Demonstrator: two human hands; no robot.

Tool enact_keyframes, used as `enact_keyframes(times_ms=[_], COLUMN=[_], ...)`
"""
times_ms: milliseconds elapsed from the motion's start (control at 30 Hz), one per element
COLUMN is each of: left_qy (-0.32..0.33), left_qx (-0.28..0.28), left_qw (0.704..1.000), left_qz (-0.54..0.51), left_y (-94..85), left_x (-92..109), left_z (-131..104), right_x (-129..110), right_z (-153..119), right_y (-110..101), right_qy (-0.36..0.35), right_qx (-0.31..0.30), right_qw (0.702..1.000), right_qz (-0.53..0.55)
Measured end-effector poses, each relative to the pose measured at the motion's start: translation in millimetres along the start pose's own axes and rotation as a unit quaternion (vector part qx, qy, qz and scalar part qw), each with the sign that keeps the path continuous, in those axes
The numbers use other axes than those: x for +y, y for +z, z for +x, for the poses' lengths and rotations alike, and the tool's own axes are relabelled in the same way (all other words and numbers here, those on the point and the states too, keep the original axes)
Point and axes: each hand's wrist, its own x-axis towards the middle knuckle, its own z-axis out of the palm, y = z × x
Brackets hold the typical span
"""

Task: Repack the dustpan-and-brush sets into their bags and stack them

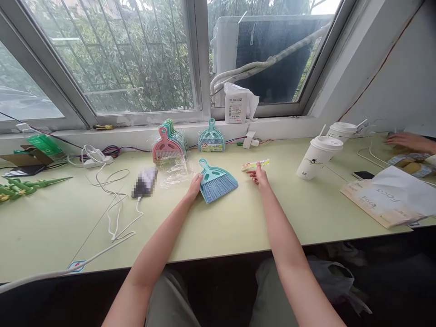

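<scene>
My left hand [195, 185] is closed on the left edge of a teal dustpan [214, 172] with a small brush [218, 187] nested in it, blue-grey bristles toward me. It is tilted just over the table. My right hand [259, 175] pinches a printed label card [254, 165], yellow and white, to the right of the dustpan. Behind them, another teal dustpan set [211, 136] with a label across its front leans against the sill. To its left stands a row of dustpan sets [167, 147], pink in front and green behind, beside clear plastic wrapping [175, 172].
Two lidded paper cups [316, 159] stand right of my right hand, near a paper bag [384, 200]. A phone [145, 181] with a white cable [117, 222] lies at left. A tissue pack [235, 108] rests on the sill. Another person's hand [410, 141] shows at far right.
</scene>
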Motion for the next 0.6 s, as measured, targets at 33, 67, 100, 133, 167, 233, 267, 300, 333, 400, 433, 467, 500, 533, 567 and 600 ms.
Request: enact_keyframes(times_ms=[33, 67, 100, 133, 167, 233, 267, 300, 333, 400, 433, 467, 500, 533, 567, 600], left_qy=[-0.003, -0.004, -0.003, 0.001, 0.008, 0.037, 0.056, 0.074, 0.090, 0.117, 0.129, 0.141, 0.152, 0.162, 0.168, 0.171], left_qx=[-0.007, -0.011, -0.012, -0.011, -0.011, -0.014, -0.020, -0.025, -0.030, -0.038, -0.044, -0.052, -0.061, -0.073, -0.082, -0.088], left_qw=[1.000, 1.000, 1.000, 1.000, 1.000, 0.998, 0.997, 0.995, 0.993, 0.989, 0.987, 0.984, 0.982, 0.980, 0.979, 0.978], left_qz=[0.005, 0.007, 0.010, 0.014, 0.021, 0.043, 0.054, 0.064, 0.073, 0.086, 0.091, 0.093, 0.093, 0.090, 0.085, 0.081], left_y=[1.1, 2.4, 3.9, 5.6, 7.6, 11.9, 14.0, 15.9, 17.3, 18.9, 19.2, 19.4, 19.8, 20.3, 21.2, 22.3], left_x=[0.7, 1.8, 3.0, 4.1, 4.9, 5.2, 5.0, 4.9, 5.4, 8.9, 12.1, 16.0, 20.3, 24.3, 27.5, 29.4], left_z=[-0.7, -1.7, -2.8, -4.2, -5.6, -9.0, -10.9, -13.0, -15.1, -19.6, -21.9, -24.2, -26.2, -28.0, -29.3, -29.8], right_x=[-0.8, -2.1, -3.2, -3.9, -3.7, 0.1, 3.5, 7.5, 11.5, 17.7, 19.1, 19.3, 18.5, 17.0, 15.1, 12.9], right_z=[-1.0, -3.7, -8.2, -14.2, -21.7, -39.4, -48.6, -57.5, -65.4, -77.3, -80.8, -82.8, -83.3, -82.9, -81.9, -80.7], right_y=[1.3, 4.7, 10.1, 17.5, 26.6, 48.3, 59.6, 70.3, 79.5, 92.0, 94.9, 95.8, 95.2, 93.5, 91.5, 89.3], right_qy=[-0.011, -0.032, -0.065, -0.113, -0.171, -0.307, -0.364, -0.414, -0.451, -0.485, -0.487, -0.481, -0.472, -0.462, -0.451, -0.440], right_qx=[0.002, 0.009, 0.018, 0.030, 0.043, 0.041, 0.027, 0.002, -0.014, -0.020, -0.011, 0.000, 0.010, 0.016, 0.018, 0.019], right_qw=[1.000, 0.999, 0.997, 0.991, 0.980, 0.930, 0.895, 0.857, 0.822, 0.781, 0.777, 0.782, 0.792, 0.805, 0.818, 0.831], right_qz=[-0.011, -0.020, -0.033, -0.056, -0.091, -0.198, -0.257, -0.308, -0.348, -0.392, -0.398, -0.396, -0.386, -0.372, -0.356, -0.340])
